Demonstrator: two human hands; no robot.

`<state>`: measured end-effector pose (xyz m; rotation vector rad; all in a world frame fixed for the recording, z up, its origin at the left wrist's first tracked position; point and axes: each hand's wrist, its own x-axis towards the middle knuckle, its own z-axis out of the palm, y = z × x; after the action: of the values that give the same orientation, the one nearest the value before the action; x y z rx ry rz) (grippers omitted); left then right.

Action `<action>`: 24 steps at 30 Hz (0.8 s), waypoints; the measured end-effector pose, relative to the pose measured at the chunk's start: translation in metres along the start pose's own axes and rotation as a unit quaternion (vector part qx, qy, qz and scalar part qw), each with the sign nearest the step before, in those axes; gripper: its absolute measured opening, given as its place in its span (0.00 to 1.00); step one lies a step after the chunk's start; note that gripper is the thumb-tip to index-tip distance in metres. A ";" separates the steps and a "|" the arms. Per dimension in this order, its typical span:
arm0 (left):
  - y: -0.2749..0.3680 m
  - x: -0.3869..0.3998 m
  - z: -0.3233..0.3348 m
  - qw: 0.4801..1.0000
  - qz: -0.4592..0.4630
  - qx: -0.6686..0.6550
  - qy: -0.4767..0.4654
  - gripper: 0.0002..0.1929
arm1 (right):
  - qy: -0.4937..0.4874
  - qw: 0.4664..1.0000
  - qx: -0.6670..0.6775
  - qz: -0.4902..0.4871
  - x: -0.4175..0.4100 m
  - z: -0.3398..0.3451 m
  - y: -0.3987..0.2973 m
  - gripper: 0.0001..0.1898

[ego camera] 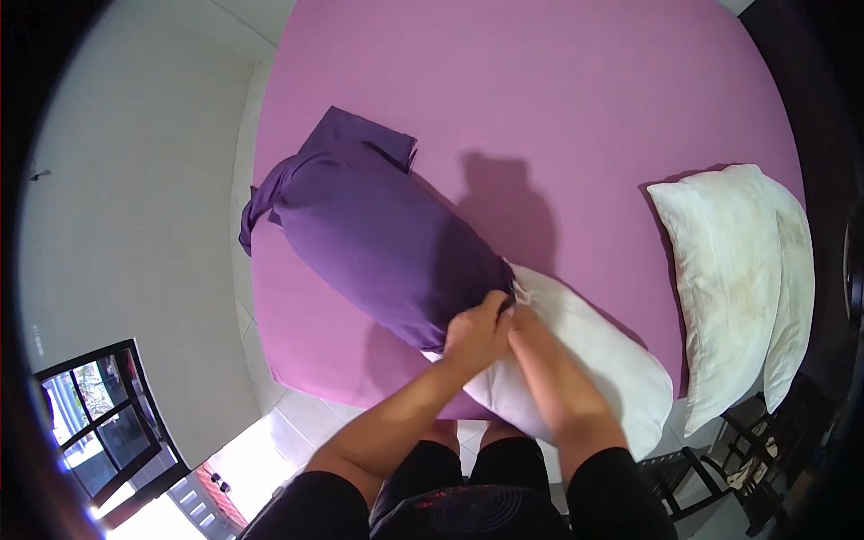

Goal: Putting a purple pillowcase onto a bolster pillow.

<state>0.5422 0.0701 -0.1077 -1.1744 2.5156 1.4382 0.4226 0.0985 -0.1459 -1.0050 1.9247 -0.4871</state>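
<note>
A long white pillow lies slantwise across the bed's near edge. Its far part is inside a purple pillowcase, while the near part is bare. My left hand grips the pillowcase's open edge on top of the pillow. Right against it is my right hand, at the same edge; its fingers are mostly hidden, so I cannot tell what they hold. At the far end the pillowcase runs slack, with a twisted fold at the left and a flat flap beyond.
Pink sheeting covers the bed. Two stained white pillows overlap at its right edge, beside a dark headboard. Dark wooden chairs stand at lower right. A pale wall and a dark-framed window are at left.
</note>
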 end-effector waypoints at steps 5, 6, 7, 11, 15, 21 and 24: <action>-0.048 -0.050 -0.022 0.982 0.097 0.040 0.159 0.15 | 0.057 0.971 -0.189 -0.134 -0.009 -0.022 0.045 0.21; -0.064 -0.061 -0.020 0.965 0.148 0.063 0.207 0.15 | 0.060 0.970 -0.192 -0.134 -0.014 -0.021 0.041 0.21; -0.072 -0.071 -0.018 0.965 0.147 0.061 0.207 0.15 | 0.141 0.948 -0.253 -0.130 -0.024 -0.019 0.031 0.21; -0.116 -0.100 -0.007 0.950 0.055 0.036 0.305 0.14 | 0.293 0.915 -0.248 -0.128 -0.099 0.012 -0.011 0.23; -0.164 -0.098 0.010 0.952 -0.031 -0.026 0.303 0.14 | 0.244 0.944 -0.199 -0.099 -0.171 0.064 -0.027 0.29; -0.131 -0.075 0.000 0.929 -0.038 -0.289 0.227 0.06 | 0.235 0.939 -0.251 -0.034 -0.144 0.064 -0.004 0.33; -0.097 -0.076 -0.040 0.938 -0.056 -0.298 0.169 0.03 | 0.213 0.962 -0.166 -0.043 -0.141 0.029 0.000 0.34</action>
<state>0.6695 0.0566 -0.1286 -1.7466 2.1893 2.2232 0.4866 0.2130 -0.0869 -1.2802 2.4117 -0.4665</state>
